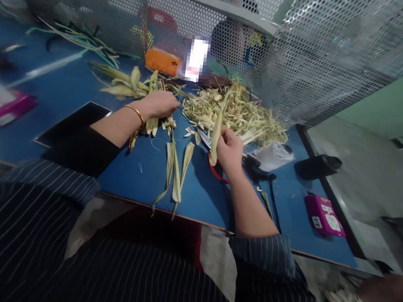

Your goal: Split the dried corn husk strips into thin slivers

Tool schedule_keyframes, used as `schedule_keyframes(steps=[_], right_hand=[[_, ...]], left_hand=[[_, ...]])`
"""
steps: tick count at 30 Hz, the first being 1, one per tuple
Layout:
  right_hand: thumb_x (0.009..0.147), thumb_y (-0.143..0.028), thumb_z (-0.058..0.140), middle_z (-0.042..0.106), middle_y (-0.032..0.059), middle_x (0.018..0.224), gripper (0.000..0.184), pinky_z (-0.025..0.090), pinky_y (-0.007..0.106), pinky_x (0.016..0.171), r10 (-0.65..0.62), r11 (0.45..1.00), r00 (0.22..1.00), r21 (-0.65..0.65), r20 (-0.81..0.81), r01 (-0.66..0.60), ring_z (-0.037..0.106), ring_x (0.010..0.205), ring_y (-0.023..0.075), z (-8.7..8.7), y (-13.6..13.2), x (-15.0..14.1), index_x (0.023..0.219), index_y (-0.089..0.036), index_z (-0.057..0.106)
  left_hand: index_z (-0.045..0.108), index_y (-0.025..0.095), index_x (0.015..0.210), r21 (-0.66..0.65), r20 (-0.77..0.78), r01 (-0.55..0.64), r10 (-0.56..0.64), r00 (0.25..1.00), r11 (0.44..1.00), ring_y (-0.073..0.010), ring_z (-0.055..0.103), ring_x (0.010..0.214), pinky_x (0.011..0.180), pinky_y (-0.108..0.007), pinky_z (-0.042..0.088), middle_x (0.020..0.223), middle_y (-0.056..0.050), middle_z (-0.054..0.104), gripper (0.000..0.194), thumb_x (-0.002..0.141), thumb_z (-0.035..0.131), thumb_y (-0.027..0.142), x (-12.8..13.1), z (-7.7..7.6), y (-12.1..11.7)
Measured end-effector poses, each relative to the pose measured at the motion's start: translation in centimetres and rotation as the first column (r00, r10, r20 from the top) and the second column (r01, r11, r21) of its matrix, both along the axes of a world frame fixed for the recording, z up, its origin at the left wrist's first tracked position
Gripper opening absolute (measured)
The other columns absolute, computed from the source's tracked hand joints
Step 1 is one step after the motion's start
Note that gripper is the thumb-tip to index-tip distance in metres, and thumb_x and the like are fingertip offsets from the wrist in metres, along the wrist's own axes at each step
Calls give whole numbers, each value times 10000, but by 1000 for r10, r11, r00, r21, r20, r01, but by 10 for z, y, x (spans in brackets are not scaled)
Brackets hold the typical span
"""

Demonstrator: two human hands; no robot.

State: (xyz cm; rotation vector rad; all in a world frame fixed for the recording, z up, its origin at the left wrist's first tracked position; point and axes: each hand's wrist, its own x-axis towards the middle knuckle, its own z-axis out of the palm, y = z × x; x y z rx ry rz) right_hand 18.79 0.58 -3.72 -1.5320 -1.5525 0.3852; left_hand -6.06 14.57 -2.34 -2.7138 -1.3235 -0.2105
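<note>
Right hand (229, 148): pinching husk (217, 136) | Left hand (161, 104): at bundle (125, 87), cannot tell grip | Pile (244, 114): tabletop (199, 199), beyond right hand

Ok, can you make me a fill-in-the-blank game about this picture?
1. The tabletop is coloured ____.
2. A long pale strip is held up in the person's ____ hand.
3. A gold-coloured bracelet circles the person's ____ wrist.
4. The looped handle near the hand with the strip is coloured ____.

Missing words: blue; right; left; red.
</note>
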Motion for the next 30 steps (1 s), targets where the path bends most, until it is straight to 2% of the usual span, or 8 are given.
schedule_keyframes(steps=[5, 10, 12, 17, 20, 24, 28, 30], right_hand=[[813, -265, 477, 457, -34, 602, 156, 277, 266, 594, 31, 1000, 998, 1, 45, -32, 412, 596, 126, -4, 0, -3, 693, -197, 550], [817, -280, 485, 439, -42, 588, 159, 279, 264, 590, 37, 999, 997, -6, 66, -37, 401, 590, 123, -4, -2, -5, 690, -201, 539], [816, -284, 487, 434, -44, 583, 167, 280, 264, 590, 35, 999, 997, -6, 76, -35, 396, 587, 122, -4, -2, -5, 679, -201, 534], [814, -297, 478, 463, -40, 588, 166, 285, 259, 592, 30, 999, 997, -26, 69, -28, 409, 589, 127, -5, -2, -4, 710, -199, 561], [821, -303, 473, 468, -32, 588, 177, 280, 262, 594, 18, 1000, 988, -15, 154, -16, 418, 591, 134, -4, -2, -4, 687, -205, 535], [857, -308, 448, 486, -8, 599, 192, 253, 276, 588, 9, 1000, 951, -23, 308, -2, 423, 595, 155, 2, 2, -13, 726, -217, 553], [878, -315, 455, 552, 22, 647, 215, 251, 284, 589, 97, 994, 909, -78, 406, -72, 457, 618, 165, 15, 23, -35, 727, -221, 576], [884, -330, 454, 562, 16, 640, 249, 284, 276, 597, 183, 981, 923, -122, 339, -150, 485, 619, 159, 22, 38, -48, 702, -217, 580]], left_hand=[[734, 272, 1040, -47, -75, 29, -32, 997, 998, -220, 602, 897, 736, -291, 411, 989, -69, 696, 395, 737, 526, 125, -8, 0, 3], [750, 233, 887, 8, -100, 48, -47, 994, 999, -238, 582, 935, 756, -303, 411, 910, -83, 685, 286, 754, 512, 147, -10, 0, 2], [738, 212, 884, 87, -36, 46, -43, 998, 995, -247, 571, 983, 770, -309, 411, 901, -102, 679, 270, 797, 489, 153, -11, 0, 0], [695, 202, 1075, 217, 287, -95, 30, 957, 971, -256, 622, 910, 744, -347, 428, 967, -120, 682, 313, 885, 446, 207, -15, 5, -5], [659, 208, 1136, 275, 462, -78, -60, 885, 958, -231, 632, 968, 808, -341, 436, 1068, -101, 692, 338, 958, 375, 254, -13, 19, -16], [647, 234, 1150, 331, 636, -80, -160, 755, 940, -192, 586, 1104, 919, -315, 422, 1160, -67, 664, 335, 983, 357, 248, -4, 50, -46], [696, 234, 1092, 370, 607, -16, -229, 761, 929, -210, 570, 1090, 931, -369, 423, 1109, -64, 660, 339, 966, 383, 212, 1, 73, -82], [708, 250, 1087, 383, 567, -5, -231, 791, 924, -225, 568, 1072, 905, -384, 429, 1083, -61, 663, 334, 935, 419, 180, 1, 76, -94]])
